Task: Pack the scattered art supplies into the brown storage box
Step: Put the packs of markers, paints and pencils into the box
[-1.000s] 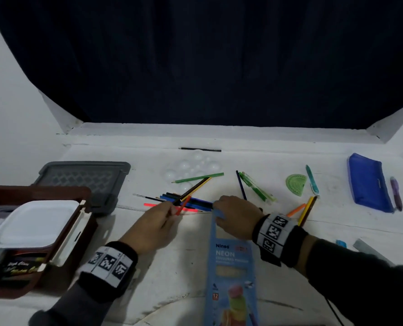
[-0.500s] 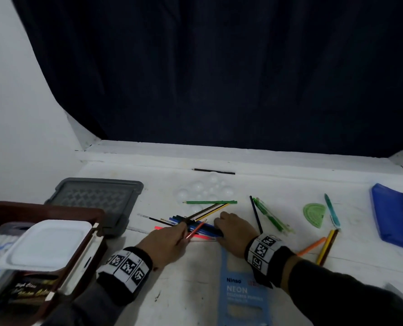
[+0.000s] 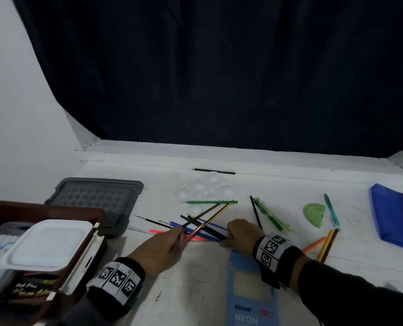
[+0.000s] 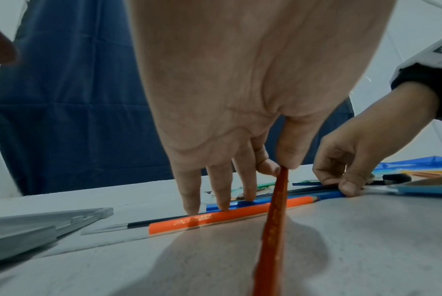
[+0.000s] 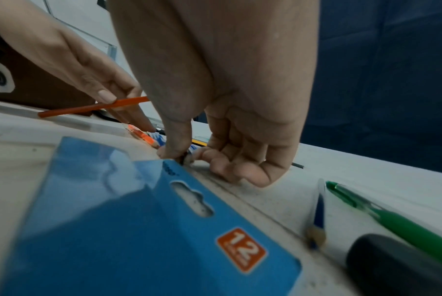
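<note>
White tabletop fills the lower half of the head view, with a dark blue curtain hanging behind it. Near the middle lies a loose cluster of coloured pencils, blue, black, yellow and pink ones crossing each other. The person's left hand reaches in from the lower left and pinches a red-orange pencil between thumb and forefinger, its shaft tilted up off the table, while the other fingertips of that hand press down on a second orange pencil lying flat. The right hand comes in from the lower right, with fingers curled and the thumb and forefinger closed on the near ends of the blue and dark pencils in the cluster. Just below that hand lies a flat blue pencil packet marked NEON and 12. The brown storage box sits open at the left edge of the table, well apart from the pencils; it holds a white plastic tray and some printed packages. A grey lid rests beside the box, farther back. A clear paint palette and a green pencil lie beyond the cluster. To the right are green pens, a green protractor, a teal pen, orange and yellow pencils, and a blue pencil case.
</note>
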Demonstrator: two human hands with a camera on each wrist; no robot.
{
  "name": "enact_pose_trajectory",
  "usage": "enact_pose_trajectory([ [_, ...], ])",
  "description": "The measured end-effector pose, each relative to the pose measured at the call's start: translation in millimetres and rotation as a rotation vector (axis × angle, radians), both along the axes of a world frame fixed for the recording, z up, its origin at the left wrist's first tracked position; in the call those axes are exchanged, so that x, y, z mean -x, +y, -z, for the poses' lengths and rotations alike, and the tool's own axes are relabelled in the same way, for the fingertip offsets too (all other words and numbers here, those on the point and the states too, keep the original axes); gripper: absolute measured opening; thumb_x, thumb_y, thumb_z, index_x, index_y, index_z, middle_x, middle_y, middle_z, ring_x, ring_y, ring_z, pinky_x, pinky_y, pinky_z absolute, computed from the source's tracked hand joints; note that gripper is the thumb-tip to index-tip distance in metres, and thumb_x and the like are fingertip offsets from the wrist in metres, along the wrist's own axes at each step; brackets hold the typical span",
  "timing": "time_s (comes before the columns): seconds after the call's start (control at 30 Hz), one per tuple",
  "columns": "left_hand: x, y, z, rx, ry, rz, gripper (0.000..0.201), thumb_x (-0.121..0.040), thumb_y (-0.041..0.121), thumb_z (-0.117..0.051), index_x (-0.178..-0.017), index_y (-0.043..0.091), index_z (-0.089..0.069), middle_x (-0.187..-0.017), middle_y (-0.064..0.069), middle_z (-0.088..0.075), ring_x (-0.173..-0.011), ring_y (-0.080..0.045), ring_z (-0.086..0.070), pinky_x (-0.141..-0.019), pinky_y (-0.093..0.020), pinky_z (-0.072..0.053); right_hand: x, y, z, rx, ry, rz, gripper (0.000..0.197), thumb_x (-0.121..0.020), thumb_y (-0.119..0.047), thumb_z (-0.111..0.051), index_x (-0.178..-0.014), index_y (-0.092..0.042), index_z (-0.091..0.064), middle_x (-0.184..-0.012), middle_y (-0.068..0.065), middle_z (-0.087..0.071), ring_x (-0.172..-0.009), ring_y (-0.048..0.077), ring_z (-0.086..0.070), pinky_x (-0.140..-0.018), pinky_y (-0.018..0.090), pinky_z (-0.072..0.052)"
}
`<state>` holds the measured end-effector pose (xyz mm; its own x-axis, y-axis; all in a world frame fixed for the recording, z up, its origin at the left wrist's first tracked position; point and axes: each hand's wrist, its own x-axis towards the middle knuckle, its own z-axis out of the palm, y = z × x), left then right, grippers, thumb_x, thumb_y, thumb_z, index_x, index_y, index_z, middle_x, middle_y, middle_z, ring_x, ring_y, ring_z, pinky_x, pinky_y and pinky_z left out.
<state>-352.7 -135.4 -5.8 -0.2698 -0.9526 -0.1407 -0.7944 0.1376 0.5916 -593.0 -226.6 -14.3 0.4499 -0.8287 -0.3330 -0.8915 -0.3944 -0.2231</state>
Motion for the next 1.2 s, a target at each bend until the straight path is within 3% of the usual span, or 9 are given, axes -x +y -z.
enact_pose_trajectory([
  [0.2,13,-5,-8,0.232,0.21,-0.141,0.013,-0.098,0.022,-0.057,-0.087,0.024,-0.051,-0.076,0.008,-0.064,-0.069,-0.009,-0.058,-0.066,-0.028,-0.047,16,9,-14,0.113,-0.124,0.077,0.032,-0.092,-0.041,-0.06,-0.076,-0.016,-0.047,-0.085,0.004,-0.056,-0.077,0.022,-0.055,-0.068,0.033,-0.046],
  [0.4,49,-2,-30,0.247,0.621,-0.286,0.008,-0.1,0.019,-0.054,-0.094,0.014,-0.054,-0.081,-0.005,-0.073,-0.074,-0.012,-0.068,-0.069,-0.018,-0.053,47,30,-44,0.31,-0.786,0.313,0.021,-0.085,-0.027,-0.073,-0.076,-0.016,-0.057,-0.07,-0.003,-0.06,-0.061,0.01,-0.052,-0.058,0.019,-0.042],
  [0.5,75,4,-37,0.076,0.843,-0.261,0.011,-0.103,0.017,-0.046,-0.101,0.006,-0.048,-0.084,-0.014,-0.073,-0.077,-0.034,-0.072,-0.073,-0.038,-0.06,59,44,-62,0.354,-1.01,0.354,0.019,-0.092,-0.027,-0.065,-0.08,-0.02,-0.052,-0.07,-0.003,-0.055,-0.071,0.023,-0.055,-0.066,0.037,-0.05],
  [0.57,94,10,-37,-0.107,0.914,-0.21,0.013,-0.104,0.02,-0.041,-0.104,0.008,-0.043,-0.087,-0.02,-0.07,-0.075,-0.04,-0.071,-0.069,-0.041,-0.059,65,55,-71,0.372,-1.116,0.372,0.017,-0.098,-0.028,-0.056,-0.085,-0.02,-0.048,-0.072,-0.006,-0.054,-0.074,0.022,-0.056,-0.066,0.046,-0.054],
  [0.63,111,15,-33,-0.202,0.877,-0.148,0.013,-0.106,0.024,-0.038,-0.107,0.012,-0.04,-0.091,-0.022,-0.067,-0.074,-0.038,-0.071,-0.064,-0.036,-0.057,70,64,-76,0.368,-1.166,0.39,0.013,-0.101,-0.028,-0.048,-0.091,-0.02,-0.047,-0.075,-0.006,-0.063,-0.07,0.018,-0.06,-0.062,0.042,-0.053],
  [0.73,125,16,-24,-0.278,0.831,-0.078,0.012,-0.107,0.028,-0.034,-0.11,0.017,-0.037,-0.088,-0.015,-0.065,-0.078,-0.037,-0.071,-0.066,-0.035,-0.053,75,76,-73,0.268,-1.182,0.415,0.007,-0.103,-0.026,-0.041,-0.1,-0.02,-0.042,-0.076,0.008,-0.07,-0.062,0.03,-0.061,-0.052,0.042,-0.05],
  [0.9,131,8,-10,-0.423,0.753,-0.003,0.018,-0.107,0.035,-0.033,-0.113,0.017,-0.031,-0.099,-0.025,-0.068,-0.087,-0.039,-0.071,-0.076,-0.041,-0.052,84,86,-41,0.133,-1.068,0.468,0.011,-0.104,-0.024,-0.038,-0.108,-0.014,-0.038,-0.071,0.008,-0.072,-0.057,0.017,-0.066,-0.049,0.025,-0.05],
  [1.13,136,-1,-6,-0.29,0.629,0.004,0.011,-0.107,0.029,-0.034,-0.108,0.018,-0.036,-0.097,-0.016,-0.072,-0.085,-0.022,-0.065,-0.075,-0.035,-0.052,84,85,-11,0.038,-0.971,0.512,0.009,-0.101,-0.039,-0.04,-0.106,-0.032,-0.038,-0.077,0.022,-0.065,-0.064,0.042,-0.066,-0.058,0.06,-0.054],
  [1.2,135,-4,-4,-0.196,0.602,0.03,0.012,-0.107,0.031,-0.035,-0.109,0.02,-0.039,-0.099,-0.01,-0.073,-0.081,-0.021,-0.06,-0.074,-0.035,-0.05,82,86,-13,-0.063,-0.991,0.491,0.008,-0.103,-0.035,-0.039,-0.108,-0.032,-0.035,-0.075,0.022,-0.067,-0.061,0.04,-0.067,-0.058,0.06,-0.054],
])
